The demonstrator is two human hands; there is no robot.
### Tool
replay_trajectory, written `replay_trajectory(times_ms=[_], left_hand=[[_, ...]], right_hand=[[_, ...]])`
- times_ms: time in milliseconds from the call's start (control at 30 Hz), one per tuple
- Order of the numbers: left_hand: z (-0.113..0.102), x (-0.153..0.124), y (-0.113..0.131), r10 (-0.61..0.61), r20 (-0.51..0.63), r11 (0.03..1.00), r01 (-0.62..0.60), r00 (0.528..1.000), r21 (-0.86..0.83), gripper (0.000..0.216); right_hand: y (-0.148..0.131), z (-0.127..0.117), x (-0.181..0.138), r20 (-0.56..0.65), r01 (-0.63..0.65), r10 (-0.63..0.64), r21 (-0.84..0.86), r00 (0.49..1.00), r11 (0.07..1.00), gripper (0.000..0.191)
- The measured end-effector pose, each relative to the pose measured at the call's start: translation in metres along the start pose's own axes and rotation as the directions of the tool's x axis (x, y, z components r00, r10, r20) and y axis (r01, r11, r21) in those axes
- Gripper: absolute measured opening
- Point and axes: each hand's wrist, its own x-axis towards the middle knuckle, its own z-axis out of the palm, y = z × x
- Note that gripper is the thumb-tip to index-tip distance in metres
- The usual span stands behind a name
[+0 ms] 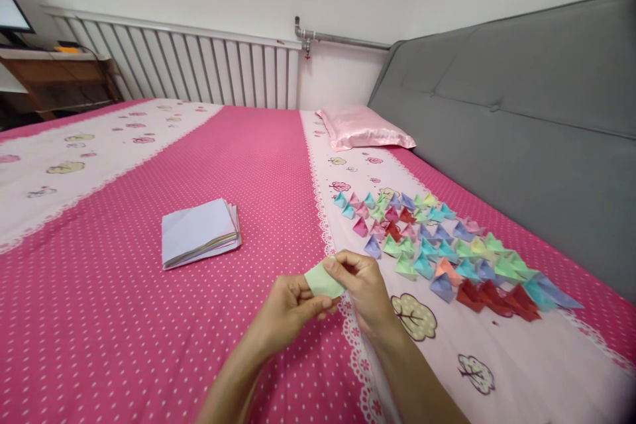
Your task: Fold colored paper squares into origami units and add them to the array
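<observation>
A small piece of light green folded paper [322,281] is held above the bed between both my hands. My left hand [293,311] pinches its lower left part, with the thumb lying along the near edge. On the upper right corner, my right hand [362,285] grips the same paper between thumb and fingers. To the right, many folded paper boats [442,252] in blue, green, red, pink and yellow stand in rows on the bedspread. A stack of coloured paper sheets [199,232], with a pale lilac one on top, lies to the left.
The pink dotted bedspread [263,165] spreads under everything. A pink satin pillow [365,126] lies at the far end beside a grey padded headboard [527,86]. Behind the bed are a white radiator [199,59] and a pipe [348,39]. A wooden desk [59,83] stands far left.
</observation>
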Motion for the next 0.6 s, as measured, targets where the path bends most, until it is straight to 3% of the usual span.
replay_trajectory(times_ms=[133,333,467,600], left_hand=[[0.001,0.0,0.0,0.021,-0.004,1.0,-0.021,1.0,0.012,0.025],[0.002,-0.001,0.01,-0.012,-0.041,0.99,0.006,0.999,-0.143,0.026],[-0.001,-0.002,0.014,-0.045,-0.142,0.989,0.024,0.989,-0.145,0.03],[-0.002,-0.002,0.014,-0.053,-0.135,0.992,0.036,0.989,-0.125,0.035]], right_hand=[[0.0,0.0,0.0,0.008,-0.009,0.009,0.017,1.0,1.0,0.022],[-0.005,-0.005,0.001,0.057,-0.037,0.037,0.0,0.998,0.999,0.022],[-0.009,-0.005,0.001,0.13,0.036,-0.021,-0.111,0.991,0.993,0.022],[-0.007,-0.003,0.001,0.236,0.12,-0.079,-0.167,0.969,0.979,0.02]])
